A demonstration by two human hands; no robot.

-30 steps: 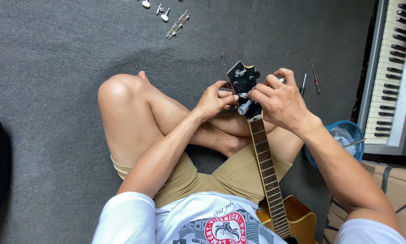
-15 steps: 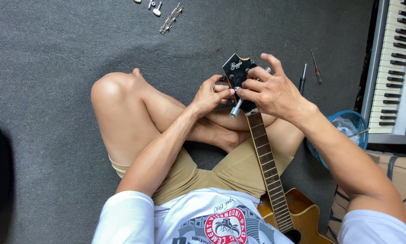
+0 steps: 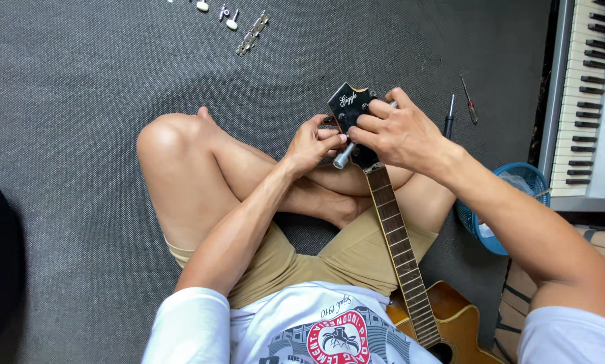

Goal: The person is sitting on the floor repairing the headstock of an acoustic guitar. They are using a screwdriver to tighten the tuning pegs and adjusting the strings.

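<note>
Guitar headstock [image 3: 351, 108] between both hands

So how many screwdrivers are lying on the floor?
2. A black-handled screwdriver lies on the grey carpet just right of the right hand; a thinner red-handled screwdriver lies beside it, nearer the keyboard. More may be hidden.
</note>
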